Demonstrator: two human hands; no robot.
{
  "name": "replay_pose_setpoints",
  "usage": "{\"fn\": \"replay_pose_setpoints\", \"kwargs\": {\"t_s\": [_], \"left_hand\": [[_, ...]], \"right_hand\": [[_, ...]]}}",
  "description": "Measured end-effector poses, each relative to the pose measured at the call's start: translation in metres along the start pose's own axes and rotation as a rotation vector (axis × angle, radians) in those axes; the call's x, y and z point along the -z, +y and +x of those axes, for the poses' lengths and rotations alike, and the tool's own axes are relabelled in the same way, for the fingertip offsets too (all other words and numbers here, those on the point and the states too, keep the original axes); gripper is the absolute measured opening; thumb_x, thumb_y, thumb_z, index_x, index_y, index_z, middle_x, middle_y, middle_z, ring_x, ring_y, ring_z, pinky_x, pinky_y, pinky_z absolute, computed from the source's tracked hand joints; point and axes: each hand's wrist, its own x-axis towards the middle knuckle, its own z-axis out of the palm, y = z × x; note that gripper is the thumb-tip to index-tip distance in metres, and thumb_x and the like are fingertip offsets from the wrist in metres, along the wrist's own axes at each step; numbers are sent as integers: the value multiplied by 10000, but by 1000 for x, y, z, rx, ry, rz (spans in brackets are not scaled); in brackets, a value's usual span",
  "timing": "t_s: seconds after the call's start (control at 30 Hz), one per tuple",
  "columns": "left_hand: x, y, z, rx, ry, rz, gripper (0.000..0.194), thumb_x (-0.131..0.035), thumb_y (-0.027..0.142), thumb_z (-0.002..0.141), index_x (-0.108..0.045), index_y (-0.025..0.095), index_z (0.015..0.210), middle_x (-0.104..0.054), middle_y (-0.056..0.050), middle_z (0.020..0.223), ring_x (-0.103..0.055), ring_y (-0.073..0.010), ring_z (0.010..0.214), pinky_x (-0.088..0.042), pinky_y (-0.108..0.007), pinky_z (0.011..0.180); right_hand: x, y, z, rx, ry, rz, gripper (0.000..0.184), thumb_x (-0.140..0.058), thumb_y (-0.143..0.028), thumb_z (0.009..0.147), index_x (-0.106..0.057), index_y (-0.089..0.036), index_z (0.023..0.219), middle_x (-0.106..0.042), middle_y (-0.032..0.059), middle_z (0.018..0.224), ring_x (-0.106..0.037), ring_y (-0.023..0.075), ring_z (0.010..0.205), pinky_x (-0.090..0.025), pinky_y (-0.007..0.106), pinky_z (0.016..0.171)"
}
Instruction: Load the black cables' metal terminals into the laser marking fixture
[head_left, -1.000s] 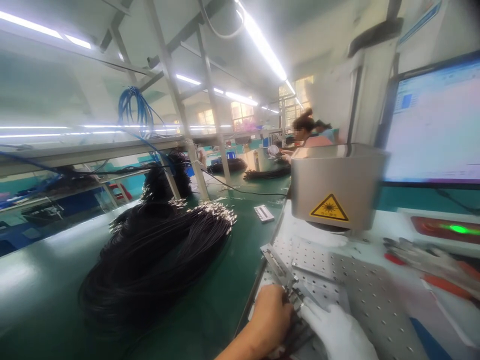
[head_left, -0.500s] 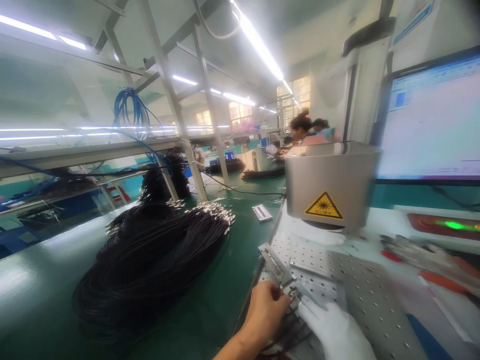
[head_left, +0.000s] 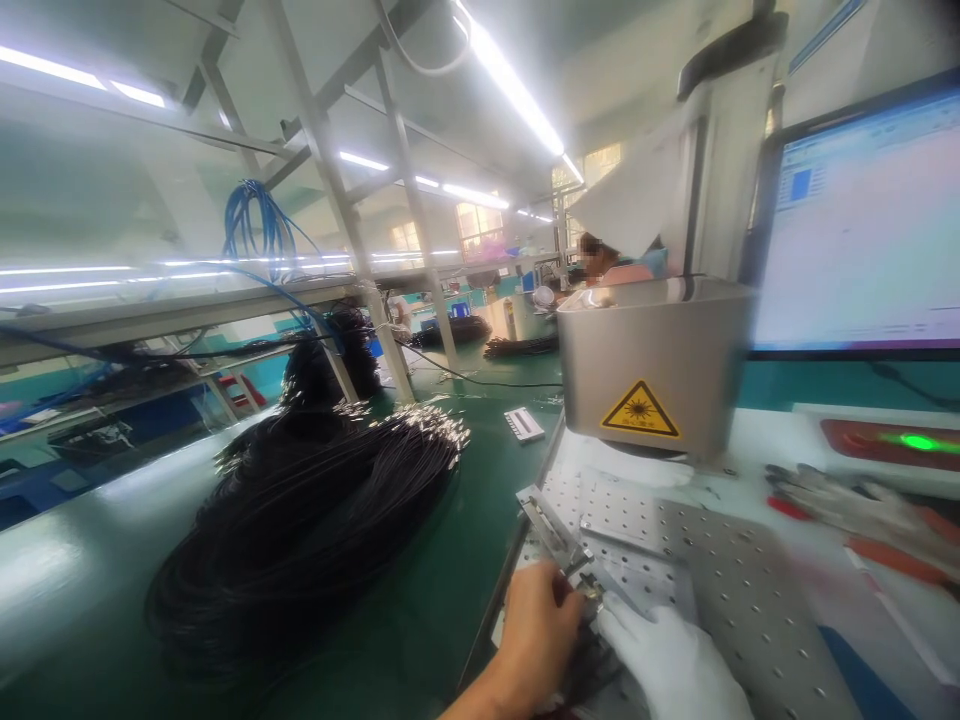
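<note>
My bare left hand (head_left: 536, 625) is closed in a pinch at the near end of a slim metal fixture (head_left: 551, 525). My right hand (head_left: 667, 655), in a white glove, has its fingers drawn together against the same end from the right. Between the fingertips a small shiny metal part (head_left: 591, 588) shows, too small to make out. Dark cable-like strands (head_left: 592, 665) run down between the hands, partly hidden by them. The fixture lies slantwise on a perforated metal plate (head_left: 739, 590), under the machine head (head_left: 649, 365) with its yellow warning triangle.
A large bundle of black cables (head_left: 300, 540) with silvery ends lies on the green table (head_left: 450, 560) to the left. Beyond the fixture is a small white slotted piece (head_left: 523, 425). Gloves (head_left: 847, 505) and a monitor (head_left: 862, 240) are at right. A person (head_left: 600, 258) sits farther back.
The view has shifted slightly. My hands stay at the fixture's near end with little visible movement. A pale, sheet-like shape now appears behind the machine head, covering part of the background people.
</note>
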Motion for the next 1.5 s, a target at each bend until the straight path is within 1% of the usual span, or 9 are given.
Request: {"fn": "replay_pose_setpoints", "kwargs": {"t_s": [0.3,0.43,0.6,0.8,0.97,1.13,1.27,1.4,1.5], "left_hand": [[-5,2,2,37,-36,49,167,-569,141,714,-451,200,610,-516,24,668,-494,-141,706,-294,-266,625],[-4,1,5,7,-62,48,177,-566,121,676,-444,197,573,-497,28,639,-488,-136,695,-294,-265,625],[-1,2,10,-27,-132,31,172,-562,99,648,-443,200,574,-458,41,592,-477,-129,660,-291,-260,601],[13,-3,17,-19,-228,44,141,-599,165,661,-464,206,657,-515,30,679,-499,-142,706,-329,-256,620],[12,-4,21,-56,-244,155,188,-606,131,661,-440,203,612,-466,41,640,-465,-135,703,-296,-264,627],[12,-5,17,-39,-220,116,157,-617,148,661,-472,202,630,-493,34,656,-480,-140,703,-292,-270,614],[15,-12,9,-30,-103,-38,147,-572,126,679,-539,198,803,-563,25,732,-512,-139,713,-338,-254,628],[13,-17,2,-99,-26,-37,107,-550,107,705,-579,189,767,-612,7,759,-540,-145,746,-364,-257,665],[13,-13,-1,-132,-40,79,139,-530,87,745,-636,176,762,-660,-38,856,-572,-165,802,-381,-276,713]], "right_hand": [[4,-11,0,-68,-61,-177,506,-559,-141,745,-704,-364,1175,-702,83,808,-643,251,593,-568,357,576],[15,-19,3,84,-139,-327,606,-577,-29,687,-707,-372,1169,-712,91,1040,-677,288,720,-596,401,615],[25,-22,11,-6,-105,-226,475,-533,-83,793,-736,-385,1099,-719,82,984,-681,279,719,-593,408,674],[19,-9,29,61,-375,-191,518,-576,-142,788,-644,-402,1230,-699,65,949,-646,245,770,-526,311,628],[21,-11,28,-7,-365,-186,403,-529,-178,825,-677,-357,1154,-657,75,905,-592,218,694,-445,289,592],[13,-11,29,28,-476,-236,543,-487,-128,818,-617,-401,1269,-672,79,1023,-628,252,793,-464,317,637],[-4,-1,33,-9,-356,-134,513,-563,-203,789,-636,-453,1231,-688,67,1037,-648,251,771,-491,330,641],[-5,-1,29,-88,-279,-55,389,-527,-239,844,-699,-416,1144,-698,62,859,-637,218,643,-508,299,579],[1,-7,25,-11,-203,-150,487,-519,-134,800,-694,-446,1130,-710,22,1007,-654,241,738,-532,324,620]]}}
